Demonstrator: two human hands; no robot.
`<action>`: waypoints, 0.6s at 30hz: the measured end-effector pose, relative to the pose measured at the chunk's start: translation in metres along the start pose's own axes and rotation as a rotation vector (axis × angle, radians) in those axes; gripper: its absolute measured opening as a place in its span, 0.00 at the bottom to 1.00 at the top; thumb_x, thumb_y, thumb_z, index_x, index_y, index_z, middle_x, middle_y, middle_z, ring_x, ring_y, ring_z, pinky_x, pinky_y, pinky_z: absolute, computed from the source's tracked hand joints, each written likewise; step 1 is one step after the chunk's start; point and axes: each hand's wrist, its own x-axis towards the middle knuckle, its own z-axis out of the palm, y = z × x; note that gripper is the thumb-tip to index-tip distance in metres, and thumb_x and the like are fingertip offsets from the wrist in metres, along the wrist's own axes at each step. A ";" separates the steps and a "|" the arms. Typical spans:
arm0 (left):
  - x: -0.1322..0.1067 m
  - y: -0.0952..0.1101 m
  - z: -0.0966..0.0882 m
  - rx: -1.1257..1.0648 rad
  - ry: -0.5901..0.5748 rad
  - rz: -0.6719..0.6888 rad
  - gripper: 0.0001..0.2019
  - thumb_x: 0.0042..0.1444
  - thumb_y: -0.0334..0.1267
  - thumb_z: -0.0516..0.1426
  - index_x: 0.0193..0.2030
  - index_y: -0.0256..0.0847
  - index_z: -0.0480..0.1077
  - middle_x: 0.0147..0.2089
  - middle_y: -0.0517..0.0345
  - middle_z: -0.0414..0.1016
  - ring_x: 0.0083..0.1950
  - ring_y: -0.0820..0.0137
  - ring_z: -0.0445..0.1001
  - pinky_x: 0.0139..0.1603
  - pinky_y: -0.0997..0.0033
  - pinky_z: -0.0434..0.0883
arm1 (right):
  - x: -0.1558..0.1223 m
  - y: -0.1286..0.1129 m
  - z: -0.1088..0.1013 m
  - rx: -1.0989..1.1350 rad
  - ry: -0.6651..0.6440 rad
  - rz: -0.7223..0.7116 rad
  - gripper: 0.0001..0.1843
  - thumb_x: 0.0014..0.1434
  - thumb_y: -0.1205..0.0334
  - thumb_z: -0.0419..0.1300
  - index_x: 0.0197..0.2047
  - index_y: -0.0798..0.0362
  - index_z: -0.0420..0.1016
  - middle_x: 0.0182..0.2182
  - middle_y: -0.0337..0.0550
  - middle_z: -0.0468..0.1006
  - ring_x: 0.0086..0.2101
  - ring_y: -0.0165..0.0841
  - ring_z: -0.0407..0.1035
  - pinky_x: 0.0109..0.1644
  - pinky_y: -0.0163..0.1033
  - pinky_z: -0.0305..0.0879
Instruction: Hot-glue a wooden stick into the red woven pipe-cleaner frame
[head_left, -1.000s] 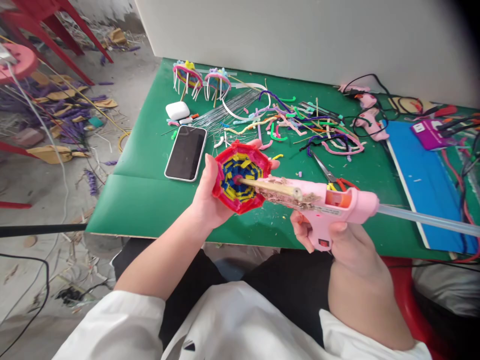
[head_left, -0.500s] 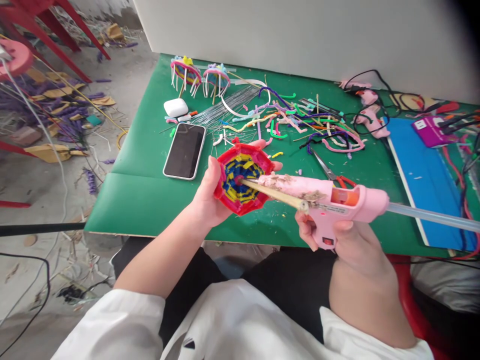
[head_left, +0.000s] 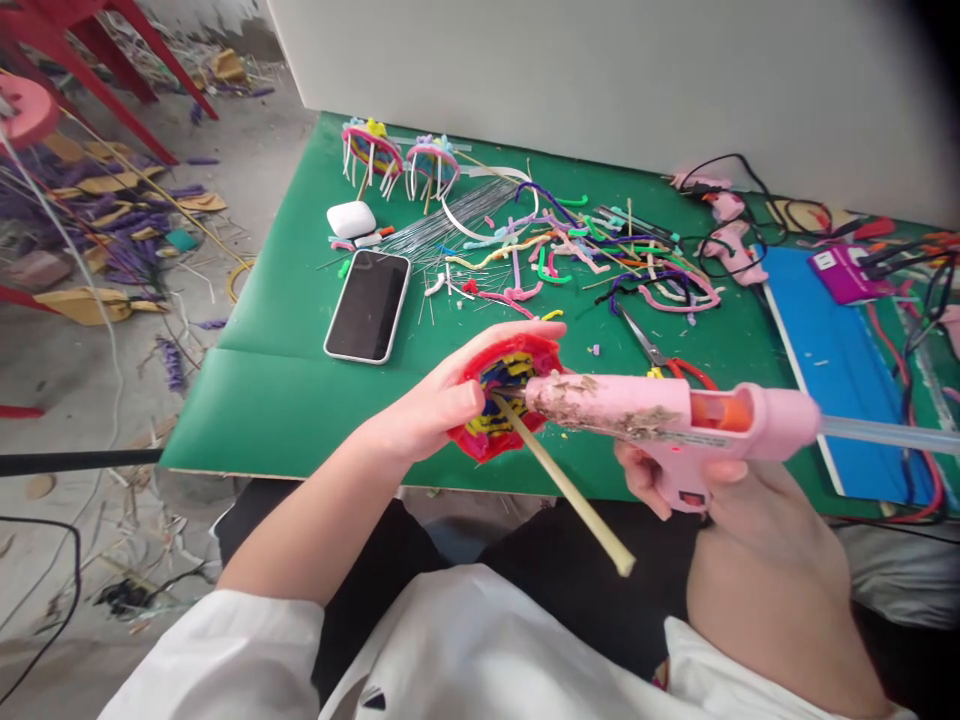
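Left grip: the left hand (head_left: 431, 410) is clenched on the woven disc (head_left: 510, 370), thumb on its near face and fingers behind the red rim.
Right grip: the right hand (head_left: 712, 490) is wrapped round the handle of the pink glue gun (head_left: 675, 415).
Disc: it has a red rim and a yellow and blue weave, and is held just above the near edge of the tabletop (head_left: 285, 400), about midway along that edge.
Nozzle: the gun's crusted barrel tip meets the disc at its centre.
Stick (head_left: 570, 495): a pale stick runs from the disc's centre down and to the right, past the tabletop's near edge and over the lap.
Glue rod (head_left: 885, 435): a clear rod juts from the gun's back toward the right edge.
Change: half a second ago the disc faced the camera and the stick lay along the barrel. Now the disc is tipped flatter and lower, and the stick has swung clear below the gun, which lies more level.
Left part: a dark-screened phone (head_left: 367, 305) and a white case (head_left: 351, 218) lie there, with two fringed pieces (head_left: 405, 155) by the far left corner.
Middle: pipe-cleaner scraps (head_left: 585, 250) and scissors (head_left: 660, 355) lie here.
Right part: a blue board (head_left: 832, 360), spare glue guns (head_left: 731, 250) and a purple box (head_left: 844, 275) sit here.
Writing: the box's white label and the strip on the gun are too small to read.
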 end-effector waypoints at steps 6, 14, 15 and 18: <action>0.001 0.000 -0.001 0.043 0.017 -0.012 0.40 0.43 0.67 0.55 0.59 0.45 0.62 0.53 0.49 0.72 0.56 0.51 0.69 0.52 0.56 0.70 | -0.003 -0.002 -0.002 -0.006 0.052 0.047 0.27 0.49 0.37 0.59 0.40 0.52 0.76 0.26 0.44 0.72 0.18 0.25 0.62 0.13 0.31 0.41; 0.001 0.000 -0.002 0.062 0.009 -0.016 0.40 0.44 0.67 0.55 0.59 0.45 0.62 0.53 0.48 0.72 0.55 0.51 0.69 0.51 0.57 0.70 | -0.003 -0.003 0.001 -0.031 0.079 0.034 0.25 0.50 0.39 0.60 0.39 0.52 0.76 0.27 0.43 0.71 0.17 0.25 0.62 0.13 0.30 0.45; 0.001 0.000 -0.002 0.061 0.008 -0.017 0.40 0.43 0.68 0.55 0.60 0.45 0.62 0.53 0.48 0.72 0.55 0.51 0.70 0.50 0.57 0.71 | -0.003 -0.004 0.001 -0.025 0.075 0.038 0.25 0.50 0.38 0.60 0.38 0.52 0.76 0.26 0.42 0.71 0.17 0.24 0.62 0.13 0.30 0.45; 0.000 0.001 -0.002 0.045 0.004 -0.021 0.40 0.43 0.68 0.55 0.60 0.46 0.62 0.55 0.48 0.71 0.55 0.51 0.70 0.49 0.57 0.72 | -0.004 -0.006 0.001 -0.020 0.077 0.026 0.25 0.49 0.37 0.60 0.38 0.51 0.76 0.26 0.41 0.71 0.17 0.23 0.61 0.13 0.29 0.44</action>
